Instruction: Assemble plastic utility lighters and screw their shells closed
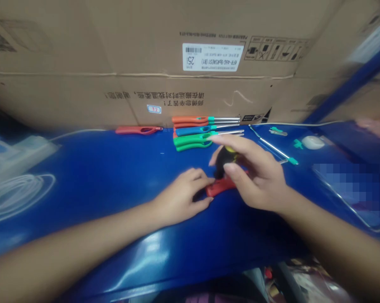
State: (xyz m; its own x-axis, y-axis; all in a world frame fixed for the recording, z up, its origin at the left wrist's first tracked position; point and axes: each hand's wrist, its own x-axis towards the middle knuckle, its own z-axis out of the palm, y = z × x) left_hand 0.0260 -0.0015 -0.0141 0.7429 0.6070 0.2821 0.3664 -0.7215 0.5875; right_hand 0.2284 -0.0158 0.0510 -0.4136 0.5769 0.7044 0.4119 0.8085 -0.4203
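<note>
Low over the blue tabletop, my left hand (186, 193) pinches the near end of a red gas-lighter handle (220, 187) between thumb and fingers. My right hand (256, 172) is closed around a stubby black-and-yellow screwdriver (224, 160), tilted over that handle; its tip is hidden. The far part of the red handle disappears behind my right hand. Just beyond my hands lies a stack of long-nosed lighters with orange (186, 120), blue (190, 131) and green (190, 140) handles and metal tubes. Another red handle (138, 130), with no tube showing, lies to their left.
A large cardboard box (146, 50) walls off the back. On the right lie a loose metal tube (273, 149), small teal parts (299, 144), a round white object (313, 142) and a clear bag or tray. Coiled white cable (26, 193) lies at the left.
</note>
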